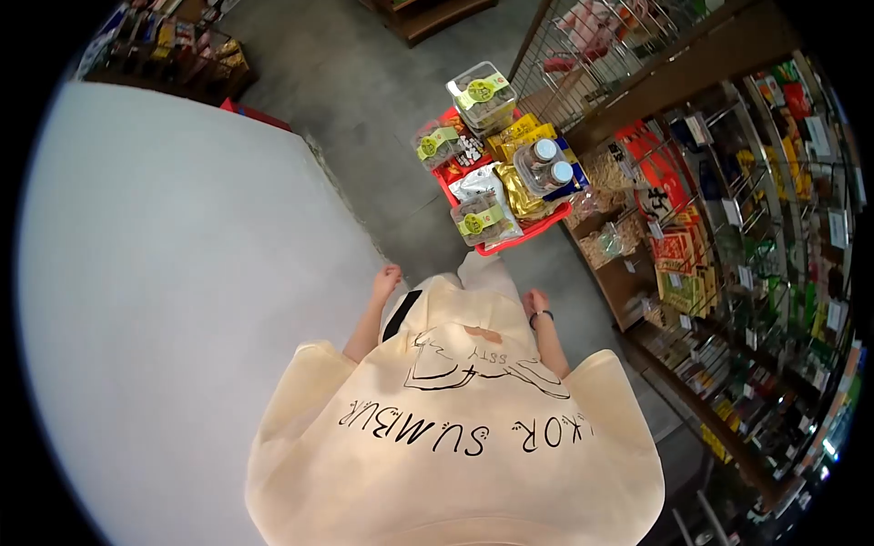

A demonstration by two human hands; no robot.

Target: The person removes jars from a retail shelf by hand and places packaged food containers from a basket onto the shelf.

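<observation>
My left hand (389,277) hangs beside my hip, close to the white wall, its fingers loosely curled and nothing seen in them. On the other side, my right hand (536,301) hangs low with curled fingers, also without any visible object; a dark band (541,315) circles that wrist. Neither hand touches the red shopping basket (525,238) in front of my legs. Packed in it are clear plastic boxes (480,218) with green labels, a silver bag (473,185), a gold bag (520,191), yellow packets (516,135) and jars with pale lids (544,150).
A large white wall (182,273) fills the left. Store shelves (701,218) with bagged goods run along the right, near a wire rack (555,82). Grey floor (337,91) stretches ahead toward another display (182,55) at the upper left.
</observation>
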